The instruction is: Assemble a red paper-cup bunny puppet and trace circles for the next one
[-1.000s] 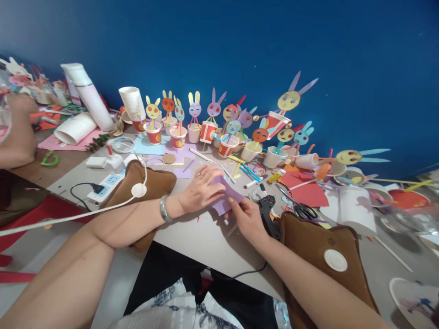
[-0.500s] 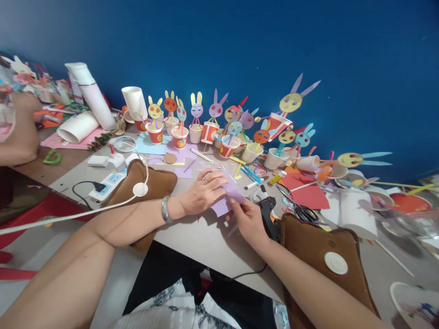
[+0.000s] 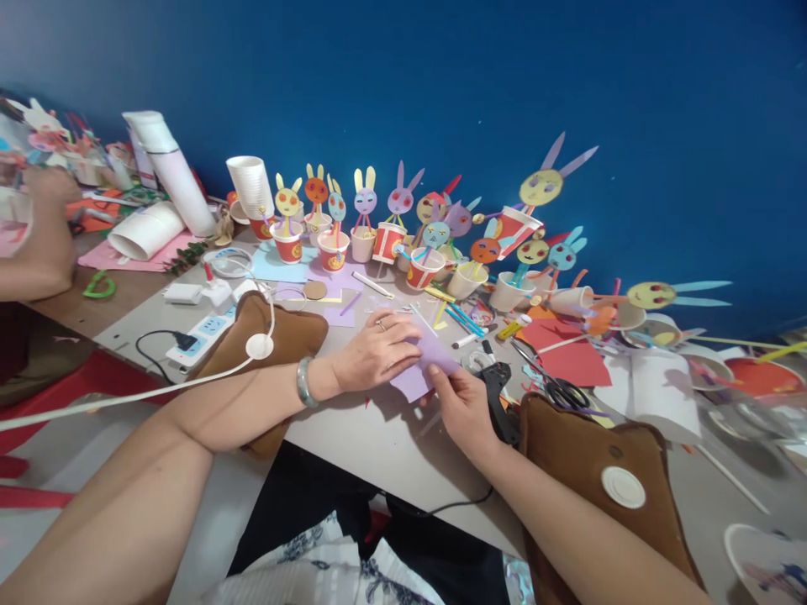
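Note:
Between my hands, a little above the table, is a piece of purple paper (image 3: pixel 413 382). My left hand (image 3: pixel 377 353), with a ring and a bangle at the wrist, is closed on the sheet's left and upper side. My right hand (image 3: pixel 463 403) pinches its right edge, thumb on top and fingers beneath. A black glue gun (image 3: pixel 497 395) lies just beyond my right hand, partly hidden by it. Black-handled scissors (image 3: pixel 564 393) rest farther right beside red paper (image 3: pixel 577 357).
Paper rabbits in cups (image 3: pixel 425 267) line the wall. Brown cushion-like pads lie left (image 3: pixel 290 332) and right (image 3: pixel 586 487). A power strip (image 3: pixel 202 336) and white cable sit left. A white flask (image 3: pixel 170 172) stands at the back. Another person's arm (image 3: pixel 41 244) rests far left.
The view has shifted slightly, so the table things sit a little farther right in the picture. Both hands keep hold of the purple paper, with hardly any movement.

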Motion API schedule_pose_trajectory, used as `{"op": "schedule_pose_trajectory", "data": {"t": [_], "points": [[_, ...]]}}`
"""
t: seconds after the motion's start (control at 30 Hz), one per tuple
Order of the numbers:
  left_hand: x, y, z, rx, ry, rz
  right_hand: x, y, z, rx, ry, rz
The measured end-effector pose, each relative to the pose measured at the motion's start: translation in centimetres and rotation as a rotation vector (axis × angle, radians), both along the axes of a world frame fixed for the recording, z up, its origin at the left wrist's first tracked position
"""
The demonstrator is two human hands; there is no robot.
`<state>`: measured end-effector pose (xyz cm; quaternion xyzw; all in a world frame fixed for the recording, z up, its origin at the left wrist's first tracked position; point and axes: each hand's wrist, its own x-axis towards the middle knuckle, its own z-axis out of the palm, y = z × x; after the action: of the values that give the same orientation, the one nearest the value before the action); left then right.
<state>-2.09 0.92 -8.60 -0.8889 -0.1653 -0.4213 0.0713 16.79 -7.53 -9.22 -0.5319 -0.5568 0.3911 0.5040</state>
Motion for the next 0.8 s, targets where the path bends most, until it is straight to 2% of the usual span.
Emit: {"op": "schedule_pose_trajectory", "data": {"t": [0.17, 0.5, 0.8], "points": [[-0.17, -0.13, -0.08, 0.035, 0.049, 0.018, -0.11, -0.15, 0.29, 0.033, -0.021, -0.001], [0.18, -0.13, 0.12, -0.007, 0.172, 0.070, -0.08, -0.10, 0.17, 0.043, -0.074, 0.022], [0.04, -0.12, -0.41, -0.001, 0.212, 0.081, -0.27, -0.03, 0.05, -0.002, -0.079, 0.021]]}}
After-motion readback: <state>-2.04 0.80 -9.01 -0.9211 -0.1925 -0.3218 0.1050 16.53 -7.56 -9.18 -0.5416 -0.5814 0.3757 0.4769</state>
